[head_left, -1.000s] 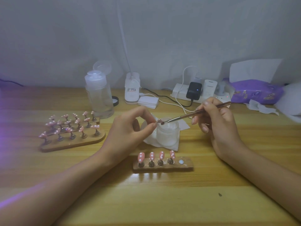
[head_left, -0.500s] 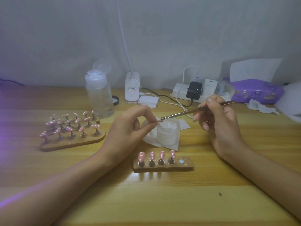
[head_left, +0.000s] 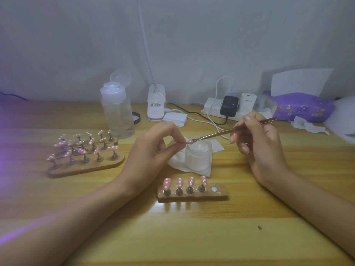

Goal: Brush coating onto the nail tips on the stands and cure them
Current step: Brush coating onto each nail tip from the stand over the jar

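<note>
— Where was the nail tip being coated?
— A small pink nail tip (head_left: 189,142) was pinched between the thumb and forefinger of the person's left hand (head_left: 151,152), raised just over the near rim of a frosted jar (head_left: 197,156). The other fingers of that hand were curled loosely. Whether a holder sat under the tip could not be made out.
— And the brush?
— The right hand (head_left: 263,144) held a thin brush (head_left: 230,131) like a pen, with thumb and fingers closed round the handle. Its dark end touched the nail tip.
— What lay beneath the jar?
— A white wipe (head_left: 176,164), spread on the wooden table (head_left: 192,237).
— The stands?
— Nearer the person than the jar, a small wooden stand (head_left: 192,195) carried four pink dotted tips (head_left: 179,182) upright in a row, with a bare round spot (head_left: 213,189) at its right end. Well off to the left, a larger stand (head_left: 86,166) held rows of more pink tips.
— Farther back?
— A clear bottle (head_left: 117,110) with its flip lid up stood behind the larger stand. Along the wall were a lamp base (head_left: 156,103), a stack of white pads (head_left: 175,118), a power strip (head_left: 211,108) with a black charger (head_left: 228,105) plugged in, and a purple tissue pack (head_left: 303,107).
</note>
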Motion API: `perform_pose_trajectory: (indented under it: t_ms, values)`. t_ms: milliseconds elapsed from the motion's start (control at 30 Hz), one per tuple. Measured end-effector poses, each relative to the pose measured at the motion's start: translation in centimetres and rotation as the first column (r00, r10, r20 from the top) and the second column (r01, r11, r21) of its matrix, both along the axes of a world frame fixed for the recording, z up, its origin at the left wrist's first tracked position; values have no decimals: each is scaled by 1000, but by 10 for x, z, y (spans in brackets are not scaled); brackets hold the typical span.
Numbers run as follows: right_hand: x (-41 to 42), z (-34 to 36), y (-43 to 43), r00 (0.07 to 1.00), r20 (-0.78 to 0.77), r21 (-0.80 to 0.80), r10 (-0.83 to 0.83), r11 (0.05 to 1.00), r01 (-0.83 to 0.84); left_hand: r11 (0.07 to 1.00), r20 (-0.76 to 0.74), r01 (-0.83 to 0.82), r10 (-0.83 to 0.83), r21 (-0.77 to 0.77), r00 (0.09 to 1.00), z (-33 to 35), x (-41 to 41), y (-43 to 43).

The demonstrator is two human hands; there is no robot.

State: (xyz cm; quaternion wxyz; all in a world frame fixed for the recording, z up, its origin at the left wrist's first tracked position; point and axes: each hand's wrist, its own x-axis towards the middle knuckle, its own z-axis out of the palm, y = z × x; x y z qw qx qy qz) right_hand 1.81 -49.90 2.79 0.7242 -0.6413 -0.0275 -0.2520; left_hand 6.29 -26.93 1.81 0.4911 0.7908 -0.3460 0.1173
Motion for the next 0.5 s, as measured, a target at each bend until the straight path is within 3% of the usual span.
perform_pose_trajectory:
  t_ms: [133,300,500]
  values:
    - [0,0,3,998,29,-9,62,998,-61,1000,-4,5,-5,-5,1000,0,0,0]
    - [1,-1,-1,1000,-2,-1,-6,1000,6,1000,-2,4,-4,-4,1000,1,-1,-1]
    - [1,-1,2,999,4,-22,38,999,-38,1000,-7,2,-2,-3,1000,2,-1,-1]
